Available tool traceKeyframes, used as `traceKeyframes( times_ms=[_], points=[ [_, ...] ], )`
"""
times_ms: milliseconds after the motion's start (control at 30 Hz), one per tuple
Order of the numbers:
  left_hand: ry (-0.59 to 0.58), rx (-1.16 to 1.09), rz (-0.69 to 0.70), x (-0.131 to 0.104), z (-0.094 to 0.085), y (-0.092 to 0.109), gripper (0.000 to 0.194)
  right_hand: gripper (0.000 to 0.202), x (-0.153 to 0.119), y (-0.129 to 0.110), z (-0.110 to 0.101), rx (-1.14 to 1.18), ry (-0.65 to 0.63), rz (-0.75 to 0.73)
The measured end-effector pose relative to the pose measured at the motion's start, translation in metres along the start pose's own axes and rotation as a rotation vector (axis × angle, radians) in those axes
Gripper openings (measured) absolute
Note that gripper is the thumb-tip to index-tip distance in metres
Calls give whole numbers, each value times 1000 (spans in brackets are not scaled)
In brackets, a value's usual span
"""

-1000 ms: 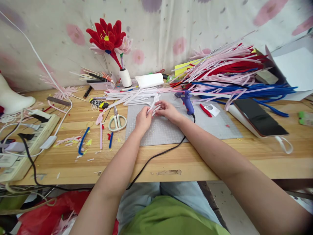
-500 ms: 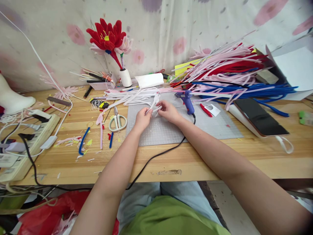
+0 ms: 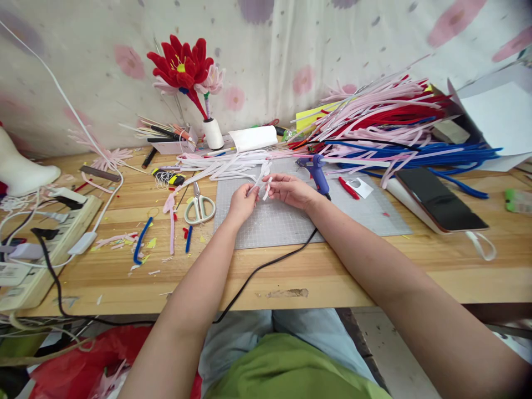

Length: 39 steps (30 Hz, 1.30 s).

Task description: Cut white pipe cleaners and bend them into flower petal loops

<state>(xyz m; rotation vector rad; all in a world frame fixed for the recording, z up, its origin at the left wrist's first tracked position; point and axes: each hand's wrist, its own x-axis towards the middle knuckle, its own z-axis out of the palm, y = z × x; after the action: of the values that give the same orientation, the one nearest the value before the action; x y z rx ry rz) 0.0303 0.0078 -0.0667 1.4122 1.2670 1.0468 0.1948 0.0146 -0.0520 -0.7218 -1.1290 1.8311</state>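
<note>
Over the grey cutting mat (image 3: 282,230), my left hand (image 3: 242,205) is closed around a white pipe cleaner piece (image 3: 262,173), whose wider end points up and away. My right hand (image 3: 293,191) pinches a short white pipe cleaner strip (image 3: 267,189) between thumb and fingertips, close beside the left one. Whether the two white pieces touch or are joined, I cannot tell. Just behind the hands lies a bunch of white pipe cleaners (image 3: 226,164). A purple glue gun (image 3: 318,173) rests on the mat to the right, and scissors (image 3: 200,208) lie left of my left hand.
Red and pink pipe-cleaner flowers (image 3: 182,65) stand in a white holder (image 3: 213,134) at the back. Piled pipe cleaners (image 3: 386,113) fill the back right, near a phone (image 3: 443,197). A power strip (image 3: 54,244) sits left; a black cord (image 3: 266,266) crosses the table's front.
My right hand's fingers have straightened and turned, showing more of the short white strip, now more upright. My left hand has stayed nearly still. The view has shifted slightly.
</note>
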Motion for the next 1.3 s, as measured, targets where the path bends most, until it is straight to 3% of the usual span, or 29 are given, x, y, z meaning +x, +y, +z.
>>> traceKeyframes(
  times_ms=[67,233,433,600,800,1000,1133,1300],
  points=[
    [-27,-29,-59,-1,2,2,13,23,2,2,-1,-20,34,-20],
    [158,-32,-56,-3,3,7,14,27,6,7,0,-198,134,-43],
    [66,-228,-150,-9,1,22,37,29,3,0,2,-306,152,-71],
    [-73,-158,-106,-11,0,20,27,27,3,1,4,-349,106,-53],
    [39,-128,-49,-9,2,13,17,23,6,5,8,-145,291,10],
    [129,-104,-27,-10,7,13,20,22,7,4,8,29,249,126],
    [44,-180,-126,-11,5,20,21,25,8,4,6,37,252,90],
    [-76,-216,-191,-11,-2,25,23,32,7,2,1,42,133,89]
  ],
)
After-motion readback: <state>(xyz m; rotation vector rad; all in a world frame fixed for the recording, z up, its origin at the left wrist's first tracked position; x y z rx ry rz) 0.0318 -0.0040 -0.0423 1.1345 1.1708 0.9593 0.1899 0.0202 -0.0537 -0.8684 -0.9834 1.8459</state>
